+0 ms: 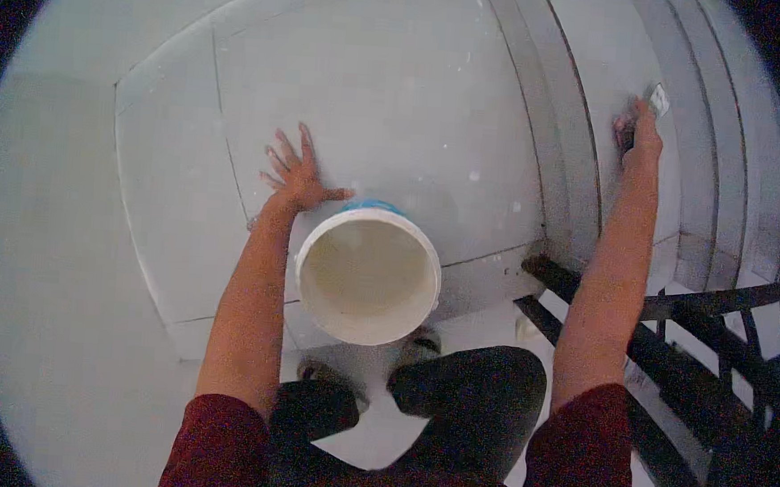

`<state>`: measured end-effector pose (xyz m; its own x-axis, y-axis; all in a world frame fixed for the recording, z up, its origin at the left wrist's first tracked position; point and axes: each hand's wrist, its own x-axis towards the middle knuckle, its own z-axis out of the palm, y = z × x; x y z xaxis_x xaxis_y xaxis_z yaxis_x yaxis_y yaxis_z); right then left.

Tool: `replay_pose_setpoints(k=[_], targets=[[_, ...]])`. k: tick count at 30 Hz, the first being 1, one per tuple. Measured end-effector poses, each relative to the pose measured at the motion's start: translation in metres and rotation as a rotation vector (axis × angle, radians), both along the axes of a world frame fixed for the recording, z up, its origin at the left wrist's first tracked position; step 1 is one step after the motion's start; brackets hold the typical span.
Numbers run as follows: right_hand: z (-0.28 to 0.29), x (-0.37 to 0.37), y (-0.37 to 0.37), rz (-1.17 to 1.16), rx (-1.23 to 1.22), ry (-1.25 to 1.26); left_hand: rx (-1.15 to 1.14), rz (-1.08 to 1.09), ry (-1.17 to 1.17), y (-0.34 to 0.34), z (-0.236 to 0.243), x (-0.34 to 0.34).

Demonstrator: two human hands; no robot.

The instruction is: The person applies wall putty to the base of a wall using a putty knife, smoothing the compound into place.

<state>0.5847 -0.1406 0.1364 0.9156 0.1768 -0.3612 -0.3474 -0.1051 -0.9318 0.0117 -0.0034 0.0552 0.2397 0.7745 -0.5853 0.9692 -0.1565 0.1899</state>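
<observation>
My left hand [294, 175] lies flat on the pale tiled landing [355, 90], its fingers spread and nothing in them. The thumb comes close to a white bucket [364, 338] that has blue on its far outer side. Cloudy liquid [370, 269] shows inside the bucket. Far to the right, my right hand [644, 138] reaches down to a stair step, its fingers curled. A small whitish piece [659, 100] shows at its fingertips, and something dark sits under the palm. What kind of thing it grips is too blurred to name.
Pale steps [586, 104] with dark edge lines go off to the right. A dark railing [695, 360] stands at the lower right, close to my right forearm. My knees [470, 387] and feet are just behind the bucket. Small white spots [474, 175] dot the landing.
</observation>
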Motion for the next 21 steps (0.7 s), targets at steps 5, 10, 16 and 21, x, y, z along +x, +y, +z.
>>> replay_pose_setpoints(k=[5,10,16,21], targets=[[-0.017,-0.03,0.016,-0.105,-0.407,-0.524,0.126,-0.119,-0.011,0.005,-0.021,-0.023],[0.017,-0.048,-0.005,0.037,-0.15,-0.755,0.151,-0.272,-0.093,-0.017,-0.057,-0.011],[0.033,-0.245,-0.03,0.85,-0.198,-0.914,0.274,-0.579,0.106,-0.006,-0.064,-0.056],[0.024,-0.325,-0.061,1.241,-0.45,-0.562,0.297,-0.681,0.009,-0.003,-0.071,-0.034]])
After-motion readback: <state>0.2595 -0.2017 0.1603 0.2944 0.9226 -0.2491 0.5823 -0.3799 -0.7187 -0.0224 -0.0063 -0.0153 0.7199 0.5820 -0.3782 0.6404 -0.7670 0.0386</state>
